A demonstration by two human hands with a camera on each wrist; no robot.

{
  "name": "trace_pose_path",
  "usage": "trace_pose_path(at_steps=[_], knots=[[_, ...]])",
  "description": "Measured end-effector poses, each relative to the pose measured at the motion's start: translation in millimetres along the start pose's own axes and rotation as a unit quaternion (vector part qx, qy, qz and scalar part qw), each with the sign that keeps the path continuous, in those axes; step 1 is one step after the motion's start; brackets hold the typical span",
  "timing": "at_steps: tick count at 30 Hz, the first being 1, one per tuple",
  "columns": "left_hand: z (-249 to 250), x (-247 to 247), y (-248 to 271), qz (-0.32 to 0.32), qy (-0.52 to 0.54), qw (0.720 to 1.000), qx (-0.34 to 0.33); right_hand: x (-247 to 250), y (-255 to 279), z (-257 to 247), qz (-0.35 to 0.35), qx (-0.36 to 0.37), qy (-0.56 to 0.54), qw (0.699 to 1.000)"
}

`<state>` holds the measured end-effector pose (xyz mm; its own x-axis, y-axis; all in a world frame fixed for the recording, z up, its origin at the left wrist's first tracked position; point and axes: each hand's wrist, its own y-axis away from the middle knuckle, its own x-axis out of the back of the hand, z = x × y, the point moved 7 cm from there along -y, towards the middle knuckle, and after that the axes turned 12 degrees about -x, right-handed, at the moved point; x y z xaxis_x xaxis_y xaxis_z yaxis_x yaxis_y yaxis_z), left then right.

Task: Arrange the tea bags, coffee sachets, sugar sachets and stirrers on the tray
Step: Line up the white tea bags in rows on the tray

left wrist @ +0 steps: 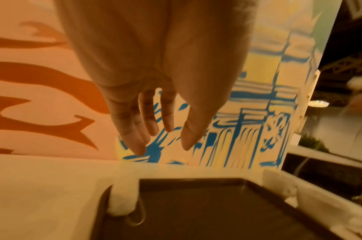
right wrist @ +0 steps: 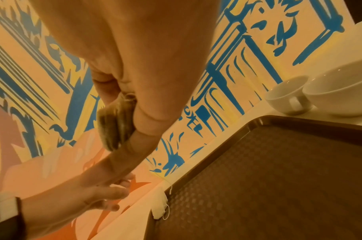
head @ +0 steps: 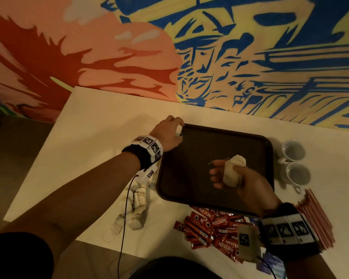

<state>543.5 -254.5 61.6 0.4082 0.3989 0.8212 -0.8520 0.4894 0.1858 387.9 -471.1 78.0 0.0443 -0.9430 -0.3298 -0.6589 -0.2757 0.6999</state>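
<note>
Left hand [head: 170,131]: fingers straight and loose, holding nothing, over the tray's [head: 250,141] ten o'clock corner; one tea bag [left wrist: 123,198] lies on that rim, probably starting a row.
Right hand [head: 240,178]: fingers curled round a bundle of tea bags [head: 233,170] above tray centre, likely feeding the row.
Coffee sachets [head: 210,226]: piled at six o'clock, off the tray.

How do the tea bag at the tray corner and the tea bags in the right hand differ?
The tea bag at the tray corner is single, free, draped over the tray rim; the left hand above is open. The held tea bags are bunched, gripped by the right hand above the tray. Both are pale.
</note>
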Motion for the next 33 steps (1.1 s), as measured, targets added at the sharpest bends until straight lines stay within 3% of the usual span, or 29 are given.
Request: trace_pose_path(at_steps=[6,11,23,33], knots=[[92.2,8.5,50.7,-0.026,0.141,0.986,-0.083,-13.8,14.3,-11.0,-0.025,0.012,0.056,0.998],[139.3,12.9,91.7,-0.029,0.211,0.971,-0.112,-24.2,33.7,-18.4,-0.022,0.044,0.082,0.995],[186.9,28.2,141.8,0.103,0.224,0.964,-0.102,-33.8,87.6,-16.8,-0.056,0.087,0.114,0.988],[222.4,38.3,159.9,0.128,0.294,0.942,-0.098,-12.3,113.1,-19.5,-0.065,0.143,0.110,0.981]])
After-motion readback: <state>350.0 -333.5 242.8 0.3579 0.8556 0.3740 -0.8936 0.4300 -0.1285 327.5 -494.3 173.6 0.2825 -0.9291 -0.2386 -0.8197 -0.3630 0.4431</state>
